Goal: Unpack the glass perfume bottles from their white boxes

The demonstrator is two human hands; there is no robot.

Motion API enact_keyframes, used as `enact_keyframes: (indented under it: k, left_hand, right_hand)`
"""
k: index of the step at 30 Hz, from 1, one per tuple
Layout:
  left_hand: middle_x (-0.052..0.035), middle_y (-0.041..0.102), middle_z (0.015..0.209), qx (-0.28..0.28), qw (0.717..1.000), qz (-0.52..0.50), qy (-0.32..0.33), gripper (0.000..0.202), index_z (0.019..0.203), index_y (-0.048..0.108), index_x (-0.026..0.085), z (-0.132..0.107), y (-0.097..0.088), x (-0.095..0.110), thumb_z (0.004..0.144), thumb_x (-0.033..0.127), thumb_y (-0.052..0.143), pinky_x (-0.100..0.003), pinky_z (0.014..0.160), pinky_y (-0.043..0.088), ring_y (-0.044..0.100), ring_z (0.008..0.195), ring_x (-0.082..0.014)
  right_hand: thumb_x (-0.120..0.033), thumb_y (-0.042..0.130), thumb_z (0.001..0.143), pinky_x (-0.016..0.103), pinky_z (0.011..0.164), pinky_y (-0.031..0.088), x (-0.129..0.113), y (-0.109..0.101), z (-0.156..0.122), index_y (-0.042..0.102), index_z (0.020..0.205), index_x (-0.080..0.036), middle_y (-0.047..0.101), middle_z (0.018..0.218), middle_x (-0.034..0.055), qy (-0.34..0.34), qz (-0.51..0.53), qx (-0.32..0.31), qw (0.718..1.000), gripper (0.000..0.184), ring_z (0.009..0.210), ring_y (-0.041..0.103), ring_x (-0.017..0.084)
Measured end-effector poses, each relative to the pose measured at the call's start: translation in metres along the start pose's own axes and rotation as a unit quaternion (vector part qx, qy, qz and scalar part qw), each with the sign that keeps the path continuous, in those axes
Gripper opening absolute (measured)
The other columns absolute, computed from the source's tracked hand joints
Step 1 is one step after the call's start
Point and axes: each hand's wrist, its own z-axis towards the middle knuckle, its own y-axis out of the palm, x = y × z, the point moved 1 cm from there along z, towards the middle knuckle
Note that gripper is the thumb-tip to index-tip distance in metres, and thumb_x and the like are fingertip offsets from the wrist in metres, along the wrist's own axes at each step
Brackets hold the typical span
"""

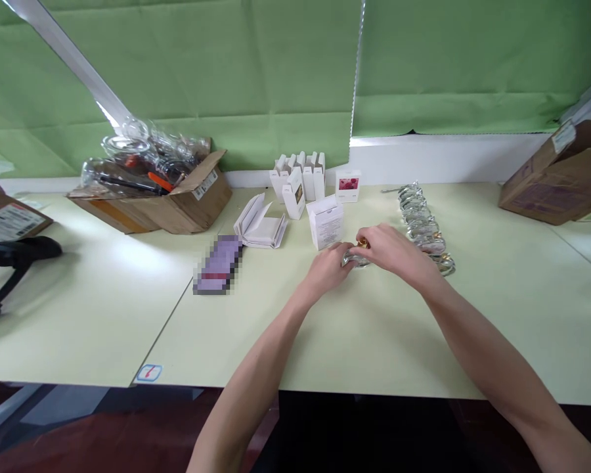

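Note:
Near the middle of the table, my left hand (329, 268) grips the left end of a small, shiny silvery packet (357, 261). My right hand (393, 251) is closed at its other side, with a gold-coloured bit (362, 242) showing by its thumb and forefinger. Whether that bit belongs to the packet I cannot tell. Just beyond my left hand a white box (326, 225) with printed text stands upright. Right of my right hand, similar silvery packets (418, 217) lie overlapped in a row running away from me.
Several slim white boxes (295, 180) and a box with a pink picture (348, 186) stand at the back. White folded card packs (263, 226) lie beside a blurred phone-like object (219, 265). Cardboard boxes stand left (197, 200) and right (554, 174); a black stand (17, 263) is far left.

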Motion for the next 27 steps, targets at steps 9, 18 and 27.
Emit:
enact_keyframes:
  k: [9,18,27]
  left_hand:
    - [-0.0015,0.069,0.091,0.096,0.994,0.003,0.046,0.026,0.093,0.065,0.021,-0.004,-0.028,-0.003,0.090,0.048,0.064,-0.027,0.063,0.045,0.062,0.071,-0.0152]
    - [-0.0146,0.043,0.144,0.361,0.927,-0.005,0.101,0.053,0.123,0.053,0.024,0.008,-0.055,-0.047,0.082,0.050,0.074,-0.042,0.101,0.050,0.046,0.134,-0.0293]
    - [-0.0099,0.057,0.130,0.247,0.959,-0.122,0.069,0.042,0.120,0.058,0.023,0.030,-0.041,-0.068,0.083,0.039,0.072,-0.035,0.089,0.059,0.066,0.108,-0.0208]
  right_hand:
    - [-0.057,0.064,0.081,0.030,0.066,0.045,0.034,0.002,0.000,0.053,0.135,-0.023,0.064,0.127,0.0105,0.033,0.138,-0.073,0.987,0.065,0.090,0.066,0.025]
    - [-0.035,0.070,0.075,0.026,0.060,0.042,0.033,0.018,0.020,0.067,0.094,-0.021,0.069,0.091,0.0021,-0.025,0.224,-0.095,0.970,0.024,0.074,0.060,0.016]
    - [-0.030,0.068,0.073,0.025,0.054,0.039,0.037,0.021,0.022,0.064,0.079,-0.019,0.064,0.070,-0.0021,-0.035,0.255,-0.098,0.961,0.014,0.057,0.056,0.012]
